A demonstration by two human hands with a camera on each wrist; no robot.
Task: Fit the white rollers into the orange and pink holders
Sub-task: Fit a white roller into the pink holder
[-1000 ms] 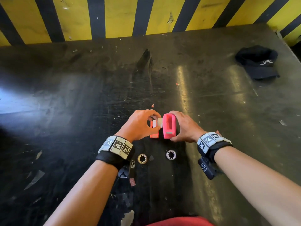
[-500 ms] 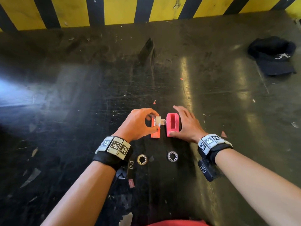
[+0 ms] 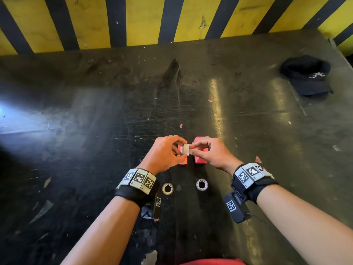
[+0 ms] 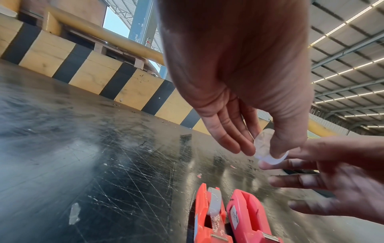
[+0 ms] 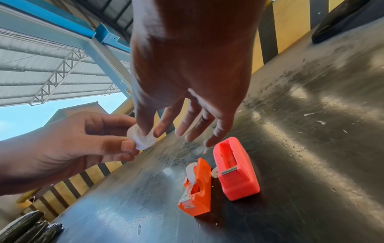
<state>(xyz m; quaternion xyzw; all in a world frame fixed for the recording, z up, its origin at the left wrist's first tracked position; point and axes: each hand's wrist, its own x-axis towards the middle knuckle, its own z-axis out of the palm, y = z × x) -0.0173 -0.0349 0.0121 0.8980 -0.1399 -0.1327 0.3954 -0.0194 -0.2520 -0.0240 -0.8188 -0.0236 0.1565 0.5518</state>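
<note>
A small white roller (image 3: pixel 186 149) is pinched between the fingertips of both hands, held just above the two holders. My left hand (image 3: pixel 179 150) grips it from the left, thumb and fingers on its rim (image 4: pixel 268 148). My right hand (image 3: pixel 193 149) pinches its other side (image 5: pixel 143 136). The orange holder (image 5: pixel 197 185) lies on the dark table with another white roller (image 5: pixel 191 172) seated in it. Right beside it lies the pink holder (image 5: pixel 234 169), its slot empty. In the head view my hands partly hide both holders.
Two metal ring bearings (image 3: pixel 167 188) (image 3: pixel 202 184) lie on the table (image 3: pixel 95 150) near my wrists. A black cap (image 3: pixel 307 75) sits at the far right. A yellow-and-black striped wall (image 3: pixel 172 20) bounds the table's far edge.
My right hand set the pink holder down beside the orange one, let go of it and moved up to the roller. My left hand kept hold of the roller.
</note>
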